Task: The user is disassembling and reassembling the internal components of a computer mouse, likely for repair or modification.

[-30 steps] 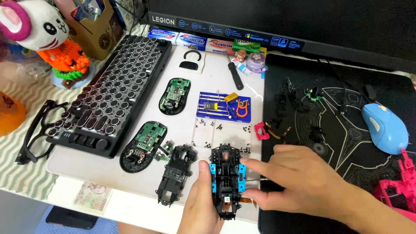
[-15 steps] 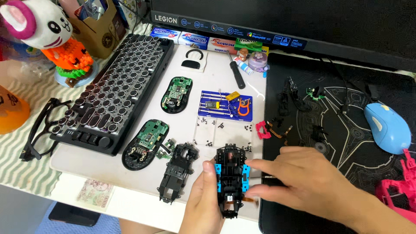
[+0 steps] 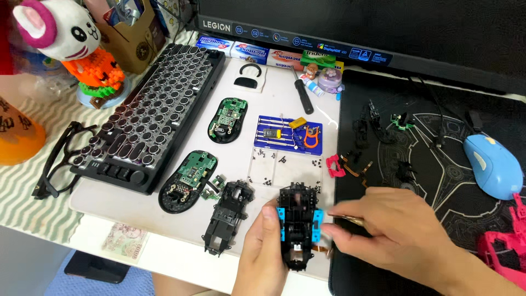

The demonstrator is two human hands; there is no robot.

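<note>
My left hand [image 3: 262, 253] grips a black mouse frame with blue side pieces [image 3: 297, 225] near the desk's front edge, thumb on its left flank. My right hand [image 3: 395, 234] rests just right of it, fingertips pinched on a thin metal tool, perhaps tweezers [image 3: 350, 220], pointing at the frame's right side. A second black mouse frame [image 3: 227, 214] lies loose to the left. Two mouse bases with green circuit boards [image 3: 188, 174] [image 3: 227, 119] lie further back.
A black keyboard [image 3: 150, 112] stands at the left with black glasses [image 3: 57, 159] beside it. A blue parts tray [image 3: 289, 134], a clear screw tray [image 3: 282, 164] and a screwdriver [image 3: 302, 94] lie behind. A blue mouse [image 3: 492, 164] and pink shell parts [image 3: 501, 246] sit on the black mat [image 3: 438, 159].
The view has shifted slightly. My left hand still holds the blue-sided frame, now a little lower. My right hand stays at its right side.
</note>
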